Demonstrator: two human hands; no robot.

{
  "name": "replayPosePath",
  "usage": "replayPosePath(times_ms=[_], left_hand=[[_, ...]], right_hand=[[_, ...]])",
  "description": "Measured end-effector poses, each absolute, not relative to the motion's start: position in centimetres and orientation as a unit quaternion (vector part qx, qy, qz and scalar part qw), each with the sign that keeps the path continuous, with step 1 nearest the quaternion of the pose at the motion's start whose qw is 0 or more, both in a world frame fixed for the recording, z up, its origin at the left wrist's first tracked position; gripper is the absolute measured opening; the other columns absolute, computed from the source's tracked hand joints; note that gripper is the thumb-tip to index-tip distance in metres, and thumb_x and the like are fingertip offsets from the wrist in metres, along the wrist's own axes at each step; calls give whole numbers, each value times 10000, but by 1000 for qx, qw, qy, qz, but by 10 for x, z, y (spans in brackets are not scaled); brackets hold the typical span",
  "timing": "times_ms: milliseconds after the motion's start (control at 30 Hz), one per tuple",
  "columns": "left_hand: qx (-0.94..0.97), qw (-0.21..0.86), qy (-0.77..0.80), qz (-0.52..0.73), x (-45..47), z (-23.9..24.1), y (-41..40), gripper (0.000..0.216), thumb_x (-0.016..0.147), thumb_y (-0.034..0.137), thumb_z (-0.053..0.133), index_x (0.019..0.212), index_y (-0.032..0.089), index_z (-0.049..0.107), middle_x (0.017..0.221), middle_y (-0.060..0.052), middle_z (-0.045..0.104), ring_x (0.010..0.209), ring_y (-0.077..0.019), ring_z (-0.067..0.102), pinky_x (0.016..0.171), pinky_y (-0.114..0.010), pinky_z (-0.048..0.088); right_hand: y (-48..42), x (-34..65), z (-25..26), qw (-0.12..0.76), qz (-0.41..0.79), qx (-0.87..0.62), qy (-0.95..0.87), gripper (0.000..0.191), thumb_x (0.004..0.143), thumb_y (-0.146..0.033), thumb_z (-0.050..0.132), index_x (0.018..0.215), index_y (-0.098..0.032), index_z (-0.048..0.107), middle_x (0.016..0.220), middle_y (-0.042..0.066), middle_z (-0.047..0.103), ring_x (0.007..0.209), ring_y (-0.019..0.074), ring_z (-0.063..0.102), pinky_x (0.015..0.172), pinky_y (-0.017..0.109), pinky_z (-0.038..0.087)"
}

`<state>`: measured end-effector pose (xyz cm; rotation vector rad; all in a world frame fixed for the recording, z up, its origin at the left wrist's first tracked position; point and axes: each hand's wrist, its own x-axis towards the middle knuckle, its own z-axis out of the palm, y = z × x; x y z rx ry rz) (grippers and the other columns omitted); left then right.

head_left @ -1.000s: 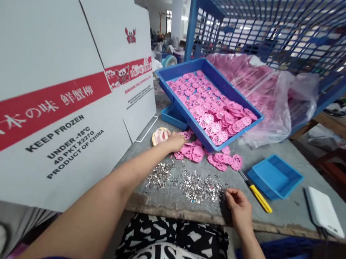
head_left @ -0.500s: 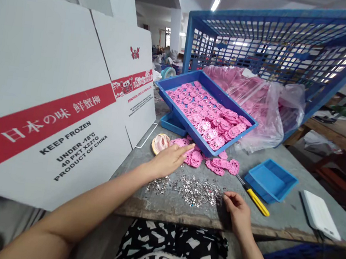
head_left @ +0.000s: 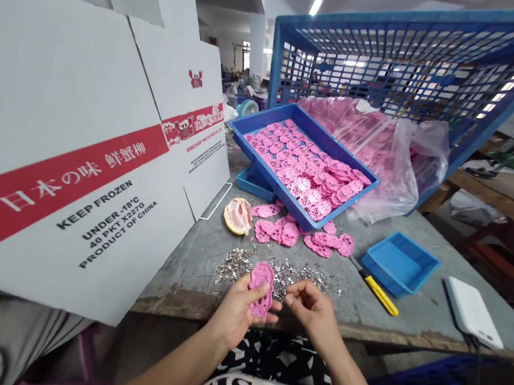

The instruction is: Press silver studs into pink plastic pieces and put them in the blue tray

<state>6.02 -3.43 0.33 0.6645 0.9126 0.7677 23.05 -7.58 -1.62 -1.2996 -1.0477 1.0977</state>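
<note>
A flat pink piece [head_left: 261,288] with scalloped edges and small holes is gripped in my left hand [head_left: 237,309], thumb on top, just over the table's front edge. Close on its right, my right hand [head_left: 315,312] is pinched at the fingertips; whatever it holds is too small to make out. Small shiny metal bits [head_left: 296,275] lie scattered behind both hands. Beyond them is a loose heap of similar pink pieces [head_left: 283,230]. Many more fill the tilted blue tray [head_left: 250,149] at the back.
A halved fruit [head_left: 238,216] sits left of the heap. On the right are a yellow-handled screwdriver [head_left: 381,295], a small blue bin [head_left: 401,263] and a white power bank [head_left: 473,313]. A big white carton [head_left: 79,152] walls the left; a blue crate [head_left: 275,63] with a plastic bag stands behind.
My left hand has come back from the heap with a pink piece in its grip. My right hand has moved left, from the edge of the metal bits to beside that piece.
</note>
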Motion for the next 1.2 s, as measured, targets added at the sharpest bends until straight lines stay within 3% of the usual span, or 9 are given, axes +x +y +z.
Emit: replayPosePath(times_ms=[133, 300, 467, 700, 1000, 1100, 1200], left_hand=[[330, 763, 428, 356, 57, 2, -44, 574, 698, 469, 850, 1081, 190, 525, 856, -38, 719, 595, -184, 688, 523, -295, 533], [364, 759, 397, 366, 62, -7, -50, 471, 706, 479, 852, 886, 155, 561, 744, 0, 648, 542, -68, 522, 505, -203, 383], [399, 731, 421, 359, 69, -12, -51, 476, 606, 390, 906, 870, 147, 594, 659, 33, 578, 572, -86, 494, 525, -220, 366], [423, 694, 457, 361, 69, -10, -51, 356, 625, 288, 848, 832, 154, 592, 663, 25, 590, 583, -98, 492, 540, -235, 366], [448, 650, 468, 396, 69, 0, -49, 267, 656, 233, 806, 856, 149, 648, 701, 16, 619, 601, -99, 527, 576, -236, 429], [451, 661, 441, 407, 70, 1, -50, 313, 676, 289, 846, 874, 154, 645, 703, 20, 624, 584, -91, 535, 542, -221, 424], [399, 716, 372, 435, 70, 1, -52, 440, 747, 521, 822, 874, 163, 599, 747, 4, 632, 572, -93, 560, 494, -222, 417]], right_hand=[[-78, 229, -15, 521, 482, -539, -453, 433, 687, -565, 847, 816, -194, 665, 699, -10, 626, 617, 120, 504, 590, 260, 383], [-79, 228, -18, 503, 488, -527, -481, 330, 763, -487, 794, 836, -203, 642, 726, 5, 684, 666, 147, 594, 651, 283, 442], [-79, 228, -18, 476, 453, -559, -506, 248, 768, -431, 753, 793, -212, 639, 698, -5, 668, 639, 148, 573, 628, 285, 440], [-79, 225, -14, 464, 444, -558, -525, 164, 779, -359, 715, 776, -217, 632, 702, -13, 659, 630, 140, 562, 634, 279, 454], [-83, 219, -2, 470, 505, -564, -454, 385, 767, -570, 758, 747, -200, 652, 691, 15, 655, 639, 156, 551, 617, 293, 453], [-85, 219, 2, 474, 469, -574, -475, 391, 804, -579, 728, 741, -208, 626, 686, 4, 611, 659, 154, 526, 631, 289, 438], [-84, 219, 2, 496, 419, -572, -501, 348, 849, -546, 701, 753, -219, 631, 830, 36, 628, 798, 186, 574, 757, 337, 484]])
